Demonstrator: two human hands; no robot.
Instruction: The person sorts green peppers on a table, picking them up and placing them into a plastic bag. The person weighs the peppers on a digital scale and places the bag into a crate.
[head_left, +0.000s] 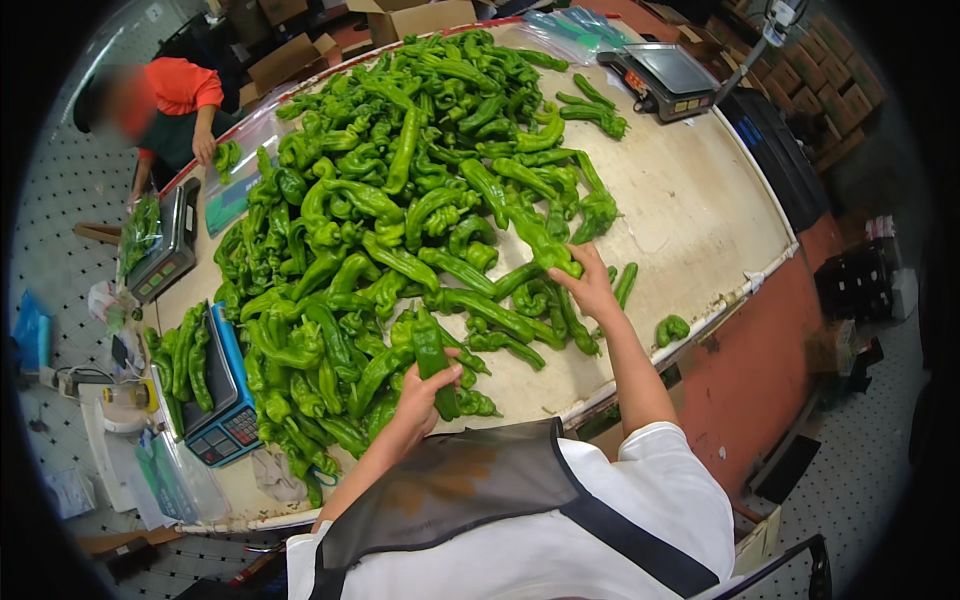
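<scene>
A large heap of long green peppers (352, 195) covers the middle and left of the pale worktable (697, 217). Near my body, my left hand (421, 397) grips a dark green pepper (429, 345), which points away from me above the heap's front edge. Farther right, my right hand (589, 281) has its thumb and fingers around the near end of a lighter, bumpy green pepper (541, 238). That pepper reaches back toward the heap. Several loose peppers lie below and beside my right hand.
A blue-framed scale (225, 431) bearing peppers stands at the left. Behind it, a co-worker (180, 90) handles peppers beside a second scale (169, 244). Another scale (667, 75) stands at the far right corner. One curled pepper (672, 330) lies near the table's right edge.
</scene>
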